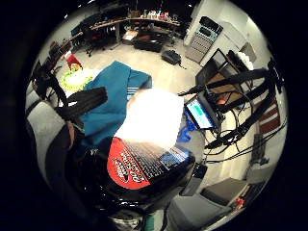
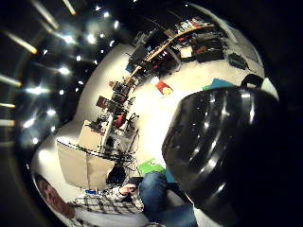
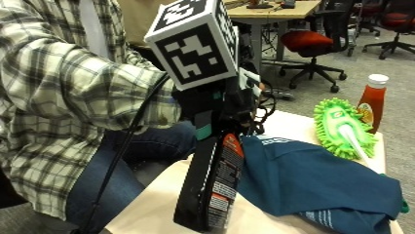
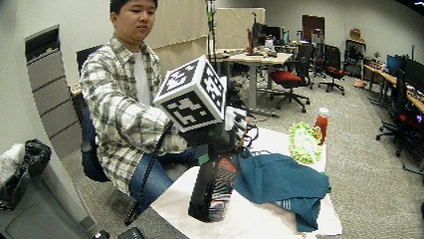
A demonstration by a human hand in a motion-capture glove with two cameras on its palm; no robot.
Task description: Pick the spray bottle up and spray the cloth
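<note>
Gloved right hand [image 3: 217, 105] has its fingers wrapped round the spray bottle [image 3: 211, 187], lifted beside the teal cloth [image 3: 311, 178]; spraying's still to do.

Table covered with a white cloth [image 3: 156, 195], crumpled teal fabric cloth [image 3: 317, 180] lying on it, fluffy lime-green duster mop head [image 3: 344, 127] beside that, red ketchup bottle with white cap [image 3: 372, 100] near the far edge.

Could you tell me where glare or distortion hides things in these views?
Little finger side palm view: a white blown-out patch sits above the bottle's label, beside the cloth. Thumb side palm view: ceiling lights smear into streaks and the dark bottle shows bright reflections. Wide outside view: the room's edges bend. Outside view: the hand is dark, detail lost.
</note>
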